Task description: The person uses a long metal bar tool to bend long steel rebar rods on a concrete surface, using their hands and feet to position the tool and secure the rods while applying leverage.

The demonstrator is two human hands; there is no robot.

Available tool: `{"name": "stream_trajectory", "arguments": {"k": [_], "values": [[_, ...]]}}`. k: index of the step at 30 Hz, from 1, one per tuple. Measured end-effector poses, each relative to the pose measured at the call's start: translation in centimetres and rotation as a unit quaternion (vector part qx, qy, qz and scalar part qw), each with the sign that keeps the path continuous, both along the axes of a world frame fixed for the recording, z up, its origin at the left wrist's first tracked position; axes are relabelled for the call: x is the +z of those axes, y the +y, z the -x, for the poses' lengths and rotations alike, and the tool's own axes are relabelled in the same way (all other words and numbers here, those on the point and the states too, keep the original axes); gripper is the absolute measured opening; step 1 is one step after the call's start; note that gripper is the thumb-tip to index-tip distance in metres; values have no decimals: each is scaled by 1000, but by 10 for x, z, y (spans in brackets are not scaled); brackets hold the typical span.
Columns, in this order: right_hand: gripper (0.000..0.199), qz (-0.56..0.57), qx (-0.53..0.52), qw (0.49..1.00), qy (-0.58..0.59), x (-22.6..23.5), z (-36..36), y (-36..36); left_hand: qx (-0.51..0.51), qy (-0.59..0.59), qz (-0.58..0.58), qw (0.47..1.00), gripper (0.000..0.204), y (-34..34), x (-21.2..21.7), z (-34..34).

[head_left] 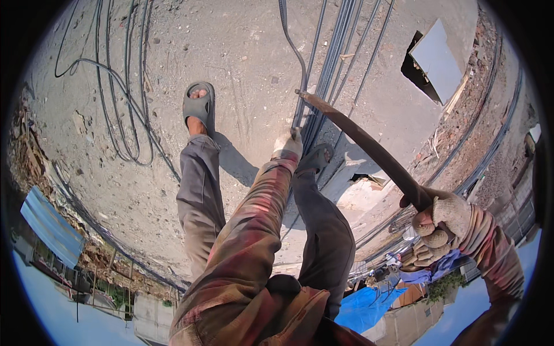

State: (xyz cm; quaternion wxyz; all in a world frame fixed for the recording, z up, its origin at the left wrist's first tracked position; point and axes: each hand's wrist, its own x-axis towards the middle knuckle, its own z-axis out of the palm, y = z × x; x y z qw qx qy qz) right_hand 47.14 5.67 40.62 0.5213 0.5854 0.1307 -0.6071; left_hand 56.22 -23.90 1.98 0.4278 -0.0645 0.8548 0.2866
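I stand bent over a dusty concrete slab point(242, 52). My left hand point(288, 144), in a pale work glove, reaches down and grips a steel reinforcing bar point(299, 86) that curves up out of a bundle of bars point(332, 63) lying on the slab. My right hand point(441, 222), gloved too, is closed on the handle end of a long rusty bending lever point(369, 147). The lever's far tip meets the bar just above my left hand. My grey-sandalled feet point(199, 106) stand either side, the right foot point(316, 158) on the bundle.
Loops of thin bar or cable point(124, 115) lie at the left of the slab. A flat grey board point(435, 57) lies at the upper right beside rubble. More bars run along the slab's edge point(479, 155). Below the edge are rooftops and a blue tarp point(363, 305).
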Motion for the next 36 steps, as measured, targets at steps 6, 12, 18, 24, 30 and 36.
{"name": "stream_trajectory", "arguments": {"k": [6, 12, 18, 24, 30, 36], "values": [[54, -36, -35, 999, -8, 13, -7, -12, 26, -12, -16, 999, 35, 3, 3, 2], [56, -50, 17, 998, -44, 15, 27, -27, 12, -21, -30, 999, 34, 12, 5, -3], [47, -80, 17, 996, -29, 11, 17, -68, 44, 8, -38, 998, 36, 5, 1, 5], [49, -85, 149, 985, -10, 14, 35, -22, 10, -59, -33, 998, 35, 24, 7, -3], [59, -130, 147, 980, -13, 9, 29, -30, 21, -92, -60, 994, 36, 43, -2, -16], [67, -107, 50, 993, -16, -7, -3, -34, -14, -97, -62, 993, 35, 39, -20, -24]]}}
